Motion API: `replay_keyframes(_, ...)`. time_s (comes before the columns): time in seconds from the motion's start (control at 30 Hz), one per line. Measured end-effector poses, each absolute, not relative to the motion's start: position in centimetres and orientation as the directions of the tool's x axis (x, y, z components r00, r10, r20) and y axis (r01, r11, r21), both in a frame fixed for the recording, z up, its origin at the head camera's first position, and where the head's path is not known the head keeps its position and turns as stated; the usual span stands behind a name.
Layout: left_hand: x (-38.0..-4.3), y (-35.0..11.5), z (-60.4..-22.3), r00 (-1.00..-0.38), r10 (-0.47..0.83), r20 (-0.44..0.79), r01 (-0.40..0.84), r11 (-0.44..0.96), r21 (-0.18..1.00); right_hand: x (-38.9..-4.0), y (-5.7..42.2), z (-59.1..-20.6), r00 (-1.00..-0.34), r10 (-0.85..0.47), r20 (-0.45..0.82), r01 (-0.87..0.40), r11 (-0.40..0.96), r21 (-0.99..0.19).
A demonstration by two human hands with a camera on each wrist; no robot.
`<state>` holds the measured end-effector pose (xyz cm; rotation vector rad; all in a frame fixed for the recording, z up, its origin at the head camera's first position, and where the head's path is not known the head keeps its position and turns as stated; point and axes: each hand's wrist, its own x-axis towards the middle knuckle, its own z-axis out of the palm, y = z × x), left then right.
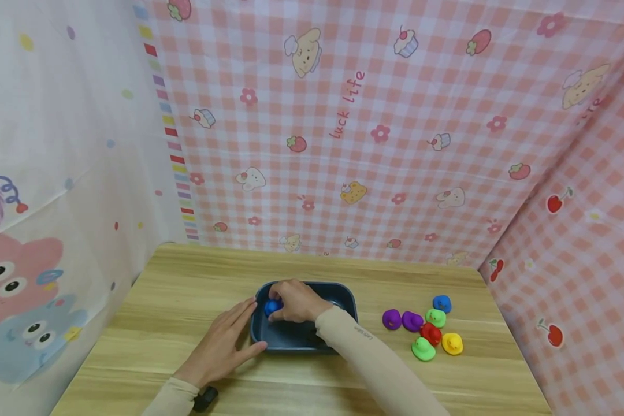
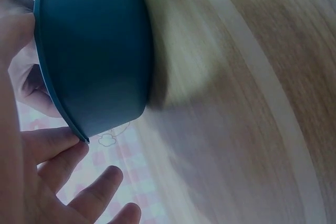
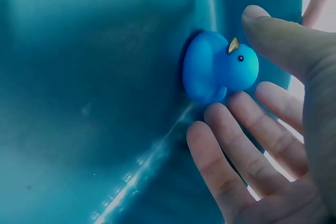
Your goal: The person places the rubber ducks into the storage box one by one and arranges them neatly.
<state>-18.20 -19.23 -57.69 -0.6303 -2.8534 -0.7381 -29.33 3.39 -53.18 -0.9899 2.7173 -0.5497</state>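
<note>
A blue toy duck point(image 3: 210, 69) stands on the floor of a dark blue-green basin point(image 1: 348, 292), in its left end. My right hand point(image 1: 296, 301) reaches down over it. In the right wrist view the fingers point(image 3: 257, 156) are fairly straight, with their tips right at the duck's side, and the thumb is spread away from its head. My left hand point(image 1: 223, 341) rests at the basin's left end, thumb and fingers spread. Seen from the left wrist, a fingertip and the thumb touch the rim point(image 2: 60, 111), while the other fingers stretch out past it.
Right of the basin, several toy ducks lie grouped on the wooden table point(image 1: 197, 277): purple ones point(image 1: 392, 319), green ones point(image 1: 423, 349), a red one point(image 1: 431, 334), a yellow one point(image 1: 452, 344) and another blue one point(image 1: 442, 303). Patterned cloth point(image 1: 343, 162) hangs behind and at both sides.
</note>
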Motion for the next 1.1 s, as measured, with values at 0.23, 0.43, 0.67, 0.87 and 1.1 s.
replay_keyframes(0.23,-18.3,-19.2,-57.5,-0.904,0.366,0.219,0.427,0.791,0.439,-29.1,4.7,-52.6,-0.766,-0.638,-0.082,-0.508,0.678,-0.531)
replay_keyframes(0.43,-18.3,-19.3,-57.4,-0.902,0.364,0.231,0.43,0.791,0.434,-28.2,6.9,-51.4,-0.732,-0.68,-0.04,-0.521,0.597,-0.61)
replay_keyframes(0.67,-18.4,-19.2,-57.5,-0.905,0.355,0.233,0.424,0.796,0.432,-26.0,11.1,-50.4,-0.747,-0.662,0.055,-0.519,0.531,-0.67)
replay_keyframes(0.87,-18.4,-19.1,-57.4,-0.909,0.354,0.221,0.416,0.796,0.44,-23.7,14.5,-50.2,-0.778,-0.617,0.121,-0.512,0.509,-0.692)
replay_keyframes(1.1,-18.4,-19.0,-57.2,-0.908,0.352,0.228,0.419,0.787,0.453,-21.9,17.8,-50.6,-0.836,-0.53,0.14,-0.461,0.543,-0.702)
